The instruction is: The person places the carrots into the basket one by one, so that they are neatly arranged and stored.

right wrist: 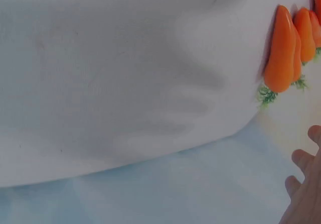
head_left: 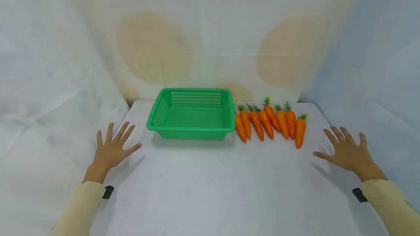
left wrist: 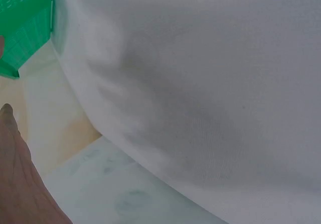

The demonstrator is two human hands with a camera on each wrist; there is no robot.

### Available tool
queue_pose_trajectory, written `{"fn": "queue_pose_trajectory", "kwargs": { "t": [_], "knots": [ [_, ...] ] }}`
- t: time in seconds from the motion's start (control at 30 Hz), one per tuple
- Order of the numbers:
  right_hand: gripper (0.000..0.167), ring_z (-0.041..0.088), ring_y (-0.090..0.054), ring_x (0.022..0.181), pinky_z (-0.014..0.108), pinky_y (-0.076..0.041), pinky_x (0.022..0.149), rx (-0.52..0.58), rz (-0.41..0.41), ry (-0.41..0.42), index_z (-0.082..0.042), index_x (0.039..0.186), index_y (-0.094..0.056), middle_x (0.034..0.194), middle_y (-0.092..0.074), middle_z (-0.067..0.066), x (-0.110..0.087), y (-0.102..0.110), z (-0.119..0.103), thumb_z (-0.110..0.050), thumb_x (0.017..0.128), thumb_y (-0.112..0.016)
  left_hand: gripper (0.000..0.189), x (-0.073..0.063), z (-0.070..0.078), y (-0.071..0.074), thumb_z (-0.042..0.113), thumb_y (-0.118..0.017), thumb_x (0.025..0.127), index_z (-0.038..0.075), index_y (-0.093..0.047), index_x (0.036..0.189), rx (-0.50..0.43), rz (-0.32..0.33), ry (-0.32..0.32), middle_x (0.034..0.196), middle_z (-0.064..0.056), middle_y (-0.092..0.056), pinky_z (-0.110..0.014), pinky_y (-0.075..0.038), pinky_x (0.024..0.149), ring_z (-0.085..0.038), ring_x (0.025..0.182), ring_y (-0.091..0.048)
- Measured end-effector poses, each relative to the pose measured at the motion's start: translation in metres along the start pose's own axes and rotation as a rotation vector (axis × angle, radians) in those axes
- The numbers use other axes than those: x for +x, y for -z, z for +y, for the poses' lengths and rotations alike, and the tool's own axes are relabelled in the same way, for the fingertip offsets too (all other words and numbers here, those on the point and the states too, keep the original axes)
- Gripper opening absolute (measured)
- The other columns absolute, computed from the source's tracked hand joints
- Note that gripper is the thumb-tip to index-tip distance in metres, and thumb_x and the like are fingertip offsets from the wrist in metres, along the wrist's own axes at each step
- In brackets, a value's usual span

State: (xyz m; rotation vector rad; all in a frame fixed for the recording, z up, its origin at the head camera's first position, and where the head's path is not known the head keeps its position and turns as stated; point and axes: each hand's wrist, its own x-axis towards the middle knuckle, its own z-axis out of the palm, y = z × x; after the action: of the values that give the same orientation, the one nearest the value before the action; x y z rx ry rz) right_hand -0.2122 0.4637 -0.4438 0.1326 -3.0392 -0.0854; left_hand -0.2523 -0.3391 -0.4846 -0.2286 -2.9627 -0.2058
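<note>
A green plastic basket (head_left: 188,129) with slotted walls stands at the back of the table, nothing inside it. Along its right side lie several orange carrots (head_left: 281,124) in a row, leafy green tops pointing to the back. My left hand (head_left: 111,152) is spread above the table's left side, apart from the basket, holding nothing. On the right, my other hand (head_left: 349,154) hovers with fingers spread, nearest to the rightmost carrot (right wrist: 281,53) and not touching it. Each wrist view catches only part of its hand, with the hand's shadow on the cloth.
A white cloth covers the table (head_left: 210,185). Behind it hangs a pale curtain (head_left: 213,28) with large tan circles. Whitish sheets close in the left side (head_left: 42,83) and the right side (head_left: 377,65).
</note>
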Motion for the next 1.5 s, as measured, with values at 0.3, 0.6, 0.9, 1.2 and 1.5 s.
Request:
{"fn": "queue_pose_trajectory", "kwargs": {
  "t": [0.3,0.6,0.9,1.2,1.5],
  "knots": [
    [0.109,0.053,-0.018,0.136,0.079,0.0,0.102,0.102,0.031,-0.012,0.004,0.155,-0.02,0.151,-0.024,0.035,0.016,-0.006,0.001,-0.072,0.087,-0.058,0.083,0.015,0.003,0.002,0.071,-0.044,0.094,0.029,-0.02,0.161,-0.061,0.09,0.031,0.163,-0.009,-0.026,-0.073,-0.006,0.107,-0.048,0.144,-0.015],
    [0.092,0.057,-0.036,0.121,0.074,-0.029,0.091,0.378,0.01,-0.153,0.014,0.145,-0.031,0.137,-0.039,0.04,0.054,-0.038,-0.033,-0.058,0.095,-0.057,0.072,0.031,0.026,0.0,0.059,-0.046,0.1,0.031,-0.02,0.161,-0.406,0.19,0.133,0.161,-0.011,-0.026,-0.061,-0.046,0.076,-0.041,0.113,-0.053],
    [0.084,0.052,-0.046,0.114,0.065,-0.045,0.091,0.552,0.036,-0.268,0.017,0.141,-0.036,0.13,-0.046,0.037,0.075,-0.053,-0.037,-0.053,0.099,-0.054,0.068,0.045,0.039,-0.032,0.058,-0.047,0.1,0.038,-0.021,0.16,-0.467,0.234,0.113,0.162,-0.004,-0.029,-0.05,-0.048,0.067,-0.032,0.102,-0.06],
    [0.087,0.05,-0.046,0.115,0.063,-0.042,0.096,0.597,-0.017,-0.342,0.018,0.141,-0.034,0.129,-0.047,0.035,0.091,-0.064,-0.037,-0.056,0.099,-0.051,0.056,0.046,0.045,-0.045,0.046,-0.048,0.104,0.037,-0.033,0.157,-0.596,0.297,0.081,0.161,0.007,-0.033,-0.056,-0.046,0.077,-0.034,0.108,-0.059],
    [0.086,0.047,-0.051,0.109,0.06,-0.046,0.094,0.62,-0.017,-0.399,0.018,0.138,-0.04,0.125,-0.051,0.034,0.098,-0.074,-0.032,-0.056,0.098,-0.052,0.051,0.053,0.049,-0.043,0.04,-0.052,0.104,0.027,-0.044,0.153,-0.521,0.335,-0.007,0.156,0.011,-0.04,-0.041,-0.049,0.071,-0.023,0.101,-0.061]
  ]
}}
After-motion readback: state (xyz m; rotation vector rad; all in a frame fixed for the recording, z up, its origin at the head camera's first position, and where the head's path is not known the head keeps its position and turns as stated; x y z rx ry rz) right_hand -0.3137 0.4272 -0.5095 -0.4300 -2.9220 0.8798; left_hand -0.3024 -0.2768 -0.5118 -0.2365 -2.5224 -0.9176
